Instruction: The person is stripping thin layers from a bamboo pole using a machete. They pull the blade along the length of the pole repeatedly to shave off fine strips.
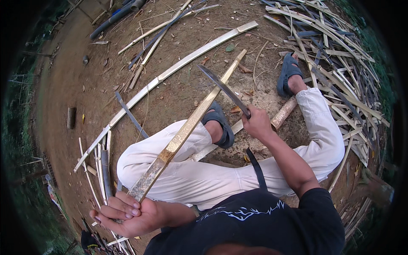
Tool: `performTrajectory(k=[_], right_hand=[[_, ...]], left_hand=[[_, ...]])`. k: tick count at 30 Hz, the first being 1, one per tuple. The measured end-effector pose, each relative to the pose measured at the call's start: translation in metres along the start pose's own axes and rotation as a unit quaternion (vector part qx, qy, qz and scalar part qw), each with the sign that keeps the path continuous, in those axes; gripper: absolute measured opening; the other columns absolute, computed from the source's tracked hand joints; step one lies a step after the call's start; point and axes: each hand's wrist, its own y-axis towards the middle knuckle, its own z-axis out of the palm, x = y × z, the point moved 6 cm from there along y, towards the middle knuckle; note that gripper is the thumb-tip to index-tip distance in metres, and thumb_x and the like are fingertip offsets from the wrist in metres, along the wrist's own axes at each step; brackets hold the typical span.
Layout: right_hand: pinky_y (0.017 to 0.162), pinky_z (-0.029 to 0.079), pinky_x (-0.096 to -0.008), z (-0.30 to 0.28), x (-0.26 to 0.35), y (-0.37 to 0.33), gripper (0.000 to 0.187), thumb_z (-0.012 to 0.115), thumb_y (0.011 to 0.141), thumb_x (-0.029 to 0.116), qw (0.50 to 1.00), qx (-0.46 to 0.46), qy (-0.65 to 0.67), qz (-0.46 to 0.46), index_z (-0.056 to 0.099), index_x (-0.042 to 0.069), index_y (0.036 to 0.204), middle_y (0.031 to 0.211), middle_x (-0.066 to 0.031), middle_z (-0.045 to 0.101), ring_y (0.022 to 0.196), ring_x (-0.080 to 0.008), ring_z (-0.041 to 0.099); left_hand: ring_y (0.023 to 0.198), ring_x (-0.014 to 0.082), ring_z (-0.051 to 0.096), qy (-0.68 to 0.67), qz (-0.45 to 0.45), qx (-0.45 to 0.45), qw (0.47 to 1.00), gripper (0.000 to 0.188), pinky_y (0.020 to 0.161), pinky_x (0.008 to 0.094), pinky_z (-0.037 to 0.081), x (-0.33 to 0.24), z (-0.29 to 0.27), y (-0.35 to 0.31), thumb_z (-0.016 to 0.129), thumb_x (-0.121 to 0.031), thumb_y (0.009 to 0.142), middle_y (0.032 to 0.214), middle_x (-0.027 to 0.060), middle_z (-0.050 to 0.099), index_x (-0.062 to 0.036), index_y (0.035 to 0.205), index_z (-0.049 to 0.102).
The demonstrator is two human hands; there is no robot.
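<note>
My left hand (127,214), at the lower left, is closed around the near end of a split bamboo strip (182,138). The strip slants up and away to the right across my bent leg, with its pale inner face showing and a mottled, greyish patch near my grip. In my right hand (258,123) is a machete (227,91); my fingers wrap its handle, which they mostly hide. Its dark, slightly curved blade crosses the strip towards the far end. Whether the edge is biting into the bamboo I cannot tell.
Beyond lies a long split bamboo length (170,72) on brown earth. A large heap of bamboo strips (340,63) fills the right side. A short log (284,112) rests between my sandalled feet. Dark poles (112,21) lie at the far left, a stubby piece (71,117) nearer.
</note>
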Motion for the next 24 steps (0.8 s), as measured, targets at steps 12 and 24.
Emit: performTrajectory(k=[12,24], right_hand=[[0.064,0.053,-0.0480,0.010,-0.033,0.009,0.023,0.070,0.081,0.015,0.999,-0.029,-0.034,0.012,0.055,0.001,0.089,0.074,-0.0211,0.066,0.071,-0.0411,0.067],[0.070,0.052,-0.0519,0.030,-0.121,0.049,0.022,0.068,0.080,0.018,0.980,-0.054,-0.110,0.153,0.062,-0.001,0.090,0.076,-0.0239,0.067,0.074,-0.0428,0.066]], left_hand=[[0.037,0.0075,0.024,0.020,-0.008,-0.033,0.999,0.026,0.033,0.0211,0.025,0.001,0.003,0.009,0.033,-0.017,0.107,0.051,-0.0029,0.026,0.0030,0.115,0.048],[0.040,0.0080,0.022,0.047,-0.007,-0.028,0.998,0.023,0.037,0.0226,0.024,0.014,-0.005,0.027,0.039,-0.013,0.104,0.051,-0.0023,0.024,0.0054,0.111,0.050]])
